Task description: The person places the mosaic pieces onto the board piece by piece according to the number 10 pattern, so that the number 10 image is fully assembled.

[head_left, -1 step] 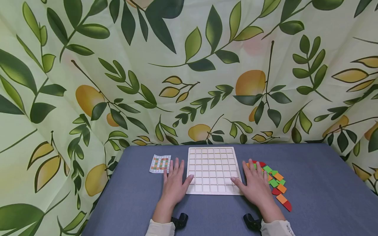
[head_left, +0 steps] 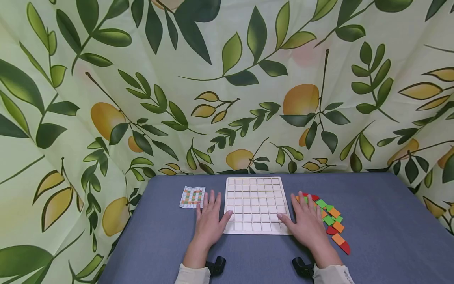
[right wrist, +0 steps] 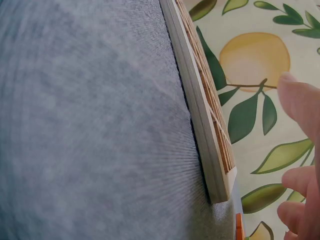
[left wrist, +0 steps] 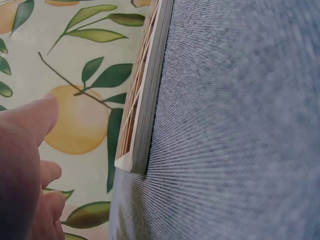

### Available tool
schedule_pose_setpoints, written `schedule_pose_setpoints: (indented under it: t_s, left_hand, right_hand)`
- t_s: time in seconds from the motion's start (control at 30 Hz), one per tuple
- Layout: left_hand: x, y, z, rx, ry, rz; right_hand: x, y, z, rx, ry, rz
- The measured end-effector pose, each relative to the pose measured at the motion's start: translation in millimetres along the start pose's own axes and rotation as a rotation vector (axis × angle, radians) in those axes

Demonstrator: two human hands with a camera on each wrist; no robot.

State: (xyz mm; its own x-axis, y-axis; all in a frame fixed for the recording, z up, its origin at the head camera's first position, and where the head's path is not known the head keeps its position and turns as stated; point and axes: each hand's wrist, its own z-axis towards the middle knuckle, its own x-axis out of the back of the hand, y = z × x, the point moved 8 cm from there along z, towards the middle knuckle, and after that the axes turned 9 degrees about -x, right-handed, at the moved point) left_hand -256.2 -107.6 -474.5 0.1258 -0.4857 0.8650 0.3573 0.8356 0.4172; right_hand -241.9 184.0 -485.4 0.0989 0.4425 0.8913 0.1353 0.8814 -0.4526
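Between the two hands lies a white board [head_left: 254,205] divided into a grid of square cells, all bare. My left hand [head_left: 209,225] is flat with spread fingers at the board's left side, its thumb by the edge. Beyond its fingertips is a small card [head_left: 192,197] printed with a coloured grid pattern. My right hand [head_left: 306,225] lies spread at the board's right side, thumb over the edge. Its fingers partly cover a scatter of red, green and orange tiles [head_left: 329,220]. In both wrist views the board's side edge [left wrist: 145,110] shows, with neither hand gripping anything.
Blue-grey cloth covers the table [head_left: 159,244]. A curtain [head_left: 220,90] printed with leaves and fruit hangs behind the table and along its sides. A black wrist device [head_left: 217,266] is strapped to the left wrist, another [head_left: 302,267] to the right.
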Motion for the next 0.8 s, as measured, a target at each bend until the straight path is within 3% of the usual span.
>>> schedule_pose_setpoints:
  t_s: [0.5,0.8]
  left_hand:
    - [-3.0,1.4,-0.1,0.013,-0.036,0.016]
    - [3.4,-4.9,-1.2,0.081,-0.03,0.03]
  right_hand:
    - [-2.1,-0.5,-3.1,0.011,-0.005,-0.005]
    - [-5.9,-3.0,-2.8,0.021,-0.013,-0.001]
